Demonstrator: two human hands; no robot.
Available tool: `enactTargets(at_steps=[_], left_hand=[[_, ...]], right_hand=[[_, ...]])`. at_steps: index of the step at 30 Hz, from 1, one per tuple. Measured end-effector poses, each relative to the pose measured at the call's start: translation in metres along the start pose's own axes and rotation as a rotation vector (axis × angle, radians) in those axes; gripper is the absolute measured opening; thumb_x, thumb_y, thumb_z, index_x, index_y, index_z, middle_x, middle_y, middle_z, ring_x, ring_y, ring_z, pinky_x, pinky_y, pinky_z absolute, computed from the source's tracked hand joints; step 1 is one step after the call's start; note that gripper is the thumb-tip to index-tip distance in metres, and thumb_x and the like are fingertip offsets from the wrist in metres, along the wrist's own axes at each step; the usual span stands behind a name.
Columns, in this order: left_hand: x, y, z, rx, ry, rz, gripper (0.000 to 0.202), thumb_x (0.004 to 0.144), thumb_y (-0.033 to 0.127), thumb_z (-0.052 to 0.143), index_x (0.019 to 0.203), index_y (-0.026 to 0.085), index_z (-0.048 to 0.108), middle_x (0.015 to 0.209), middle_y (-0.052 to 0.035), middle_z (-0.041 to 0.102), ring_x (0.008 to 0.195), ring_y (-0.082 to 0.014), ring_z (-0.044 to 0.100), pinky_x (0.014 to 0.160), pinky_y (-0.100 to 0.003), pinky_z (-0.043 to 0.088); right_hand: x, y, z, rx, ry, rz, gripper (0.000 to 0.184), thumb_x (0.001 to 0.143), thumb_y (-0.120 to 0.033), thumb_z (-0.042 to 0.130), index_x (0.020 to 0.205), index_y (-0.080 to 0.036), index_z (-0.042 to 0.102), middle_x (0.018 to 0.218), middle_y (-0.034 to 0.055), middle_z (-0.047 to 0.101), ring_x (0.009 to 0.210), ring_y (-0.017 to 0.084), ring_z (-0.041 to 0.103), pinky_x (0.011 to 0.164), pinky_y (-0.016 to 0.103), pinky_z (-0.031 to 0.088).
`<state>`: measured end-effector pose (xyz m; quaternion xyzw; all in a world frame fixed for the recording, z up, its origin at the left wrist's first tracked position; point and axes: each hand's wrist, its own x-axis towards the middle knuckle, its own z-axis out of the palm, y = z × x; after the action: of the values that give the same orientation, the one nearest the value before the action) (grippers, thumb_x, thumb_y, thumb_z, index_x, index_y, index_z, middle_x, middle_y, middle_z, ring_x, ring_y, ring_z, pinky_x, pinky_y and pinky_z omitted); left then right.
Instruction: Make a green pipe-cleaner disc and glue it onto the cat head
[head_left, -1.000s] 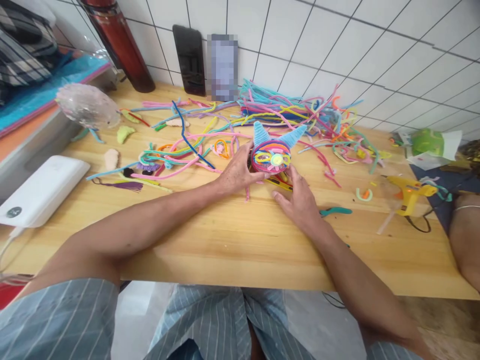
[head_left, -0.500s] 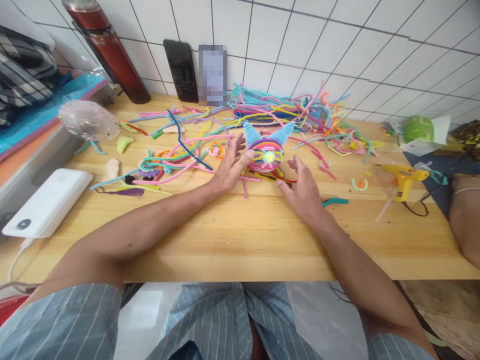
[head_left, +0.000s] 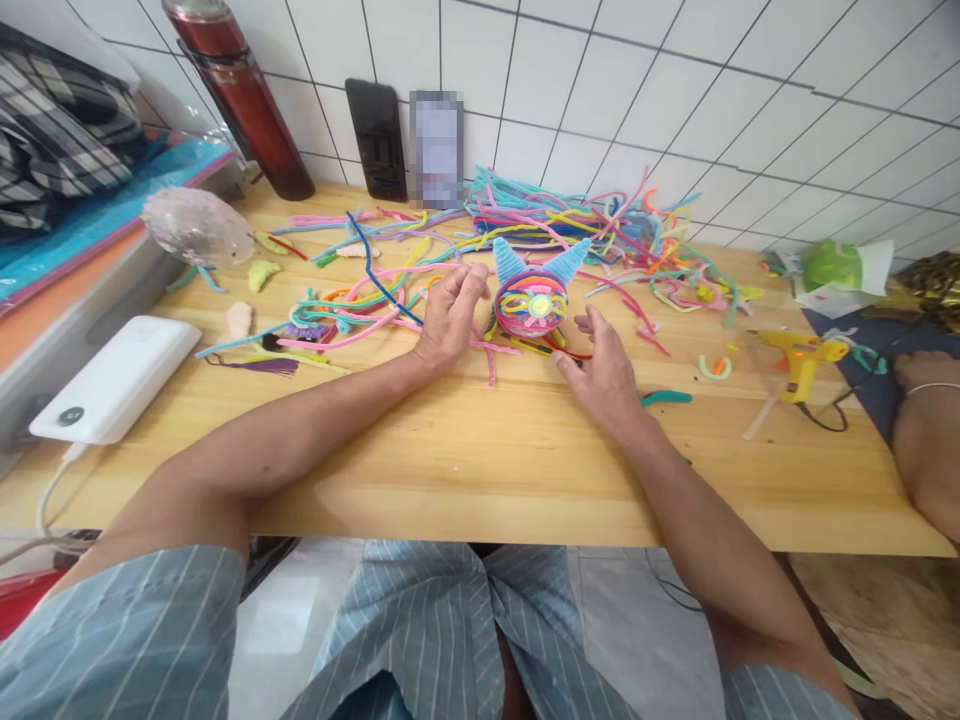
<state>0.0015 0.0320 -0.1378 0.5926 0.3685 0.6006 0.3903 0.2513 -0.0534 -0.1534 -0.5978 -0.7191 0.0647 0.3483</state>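
A round pipe-cleaner ornament (head_left: pixel 531 308) with two blue pointed ears, pink, purple and yellow bands and a pale yellow centre stands on the wooden table in front of me. To its left is my left hand (head_left: pixel 450 318), apart from it, fingers curled in and nothing visible in them. My right hand (head_left: pixel 600 370) rests at the ornament's lower right, thumb and fingers apart, holding nothing. Between the hands, below the ornament, lie a thin yellow-and-black tool (head_left: pixel 536 345), partly hidden, and pink pipe-cleaner pieces (head_left: pixel 491 362).
Loose pipe cleaners (head_left: pixel 555 212) are heaped along the tiled wall. Two phones lean there beside a red thermos (head_left: pixel 251 110). At left lies a white power bank (head_left: pixel 120 380) with a cable. A yellow glue gun (head_left: pixel 802 360) and another person's arm (head_left: pixel 930 430) are at right.
My left hand has come off the ornament's left side and its fingers have curled in. My right hand has hardly moved. The view has shifted slightly.
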Motion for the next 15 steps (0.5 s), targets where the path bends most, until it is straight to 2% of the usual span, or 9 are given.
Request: enactTargets(at_steps=[2,5,7,9,11,13,15], left_hand=[[0.002,0.013,0.0,-0.013,-0.022,0.008,0.076,0.099,0.079,0.06,0.052,0.02,0.047,0.052,0.0019,0.043,0.052,-0.0107,0.043,0.058,-0.029,0.042],[-0.007,0.036,0.002,-0.038,-0.1,0.025,0.081,0.098,0.076,0.062,0.047,0.02,0.036,0.045,0.0038,0.032,0.045,-0.0075,0.03,0.049,-0.027,0.027],[-0.021,0.049,0.006,-0.05,-0.261,0.035,0.08,0.099,0.074,0.063,0.049,0.02,0.033,0.047,0.0042,0.031,0.046,-0.0069,0.028,0.048,-0.027,0.021],[-0.037,0.057,0.012,-0.041,-0.489,0.076,0.077,0.101,0.069,0.063,0.052,0.02,0.029,0.049,0.0049,0.029,0.047,-0.0064,0.026,0.049,-0.026,0.021],[-0.05,0.058,0.016,-0.01,-0.611,0.161,0.074,0.105,0.061,0.059,0.054,0.02,0.026,0.051,0.0056,0.025,0.047,-0.0062,0.022,0.049,-0.027,0.021],[-0.057,0.053,0.018,0.044,-0.579,0.243,0.07,0.108,0.054,0.056,0.056,0.019,0.026,0.051,0.006,0.023,0.048,-0.0062,0.021,0.05,-0.027,0.02],[-0.054,0.044,0.017,0.084,-0.424,0.271,0.065,0.107,0.051,0.061,0.058,0.02,0.031,0.052,0.0062,0.029,0.049,-0.0069,0.026,0.051,-0.027,0.023]], right_hand=[[0.001,0.0,-0.001,0.002,0.018,-0.009,0.081,0.091,-0.036,0.071,0.163,-0.018,0.041,0.15,0.0217,0.067,0.139,0.039,0.064,0.118,0.066,0.053],[0.002,-0.004,-0.006,0.009,0.07,-0.045,0.071,0.093,-0.036,0.069,0.159,-0.02,0.047,0.142,0.0189,0.071,0.132,0.037,0.068,0.114,0.064,0.055],[0.002,-0.009,-0.01,0.01,0.13,-0.069,0.06,0.096,-0.037,0.068,0.153,-0.022,0.053,0.13,0.0155,0.075,0.122,0.034,0.071,0.109,0.061,0.058],[0.001,-0.013,-0.015,0.013,0.187,-0.084,0.049,0.098,-0.038,0.069,0.144,-0.025,0.06,0.119,0.0116,0.078,0.112,0.032,0.074,0.103,0.057,0.061],[0.0,-0.017,-0.017,0.015,0.22,-0.095,0.04,0.098,-0.038,0.07,0.136,-0.026,0.064,0.111,0.0093,0.079,0.104,0.03,0.075,0.097,0.053,0.063],[0.0,-0.018,-0.018,0.021,0.231,-0.103,0.037,0.098,-0.037,0.071,0.132,-0.025,0.065,0.108,0.0086,0.079,0.101,0.029,0.076,0.094,0.051,0.064],[0.001,-0.017,-0.017,0.027,0.229,-0.096,0.037,0.097,-0.036,0.071,0.132,-0.025,0.065,0.109,0.0087,0.079,0.101,0.029,0.076,0.094,0.051,0.064]])
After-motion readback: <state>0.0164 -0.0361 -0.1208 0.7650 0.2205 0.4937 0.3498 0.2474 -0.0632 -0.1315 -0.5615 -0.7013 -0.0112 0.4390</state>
